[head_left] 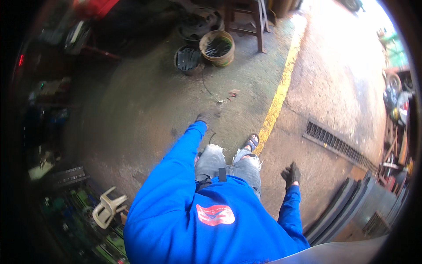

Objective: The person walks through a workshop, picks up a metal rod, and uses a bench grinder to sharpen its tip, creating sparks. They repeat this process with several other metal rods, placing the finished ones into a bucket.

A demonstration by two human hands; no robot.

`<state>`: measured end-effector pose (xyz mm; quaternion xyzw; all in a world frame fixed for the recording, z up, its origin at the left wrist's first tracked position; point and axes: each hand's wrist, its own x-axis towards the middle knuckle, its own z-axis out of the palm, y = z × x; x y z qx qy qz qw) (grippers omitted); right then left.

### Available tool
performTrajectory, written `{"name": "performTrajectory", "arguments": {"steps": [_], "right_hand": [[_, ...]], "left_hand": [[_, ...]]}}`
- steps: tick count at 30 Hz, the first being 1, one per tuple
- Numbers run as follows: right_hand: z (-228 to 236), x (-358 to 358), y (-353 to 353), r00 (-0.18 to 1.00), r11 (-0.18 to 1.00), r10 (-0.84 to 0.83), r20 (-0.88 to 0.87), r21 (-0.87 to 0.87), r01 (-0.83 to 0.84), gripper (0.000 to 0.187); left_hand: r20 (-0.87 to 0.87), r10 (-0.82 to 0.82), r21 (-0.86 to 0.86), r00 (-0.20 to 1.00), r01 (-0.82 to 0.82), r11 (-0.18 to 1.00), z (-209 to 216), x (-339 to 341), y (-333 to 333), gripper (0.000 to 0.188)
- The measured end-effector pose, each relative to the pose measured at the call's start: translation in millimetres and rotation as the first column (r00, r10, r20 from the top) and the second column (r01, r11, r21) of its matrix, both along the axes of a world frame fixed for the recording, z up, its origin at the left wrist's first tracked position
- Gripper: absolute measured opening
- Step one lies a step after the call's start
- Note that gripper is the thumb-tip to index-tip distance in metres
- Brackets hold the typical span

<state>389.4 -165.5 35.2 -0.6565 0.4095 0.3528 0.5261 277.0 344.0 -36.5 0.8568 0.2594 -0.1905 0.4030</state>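
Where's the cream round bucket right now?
In the head view's upper centre, the cream round bucket stands between a dark round bucket on its left and a brown stool on its right.

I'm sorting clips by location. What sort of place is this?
Probably an industrial workshop: a yellow line is painted along the worn floor, a slotted grate lies to the right, and a yellowish bucket holds dark pieces.
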Motion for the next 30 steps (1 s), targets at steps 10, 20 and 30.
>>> {"name": "performTrajectory", "arguments": {"steps": [10,20,30], "right_hand": [[-35,47,280,0.807,0.841,0.214,-0.55,0.524,0.134,0.065],[-80,67,355,-0.319,-0.173,-0.674,-0.666,-0.277,0.945,0.033],[-108,141,421,-0.885,-0.694,0.094,-0.456,-0.667,0.27,0.017]], "left_hand": [[-0.074,0.166,-0.132,0.983,-0.175,0.976,72,-15,-97,0.034],[-0.214,0.329,-0.182,0.92,-0.368,0.912,114,-93,-81,0.039],[-0.453,0.403,-0.18,0.795,-0.525,0.832,-51,-196,-25,0.047]]}}
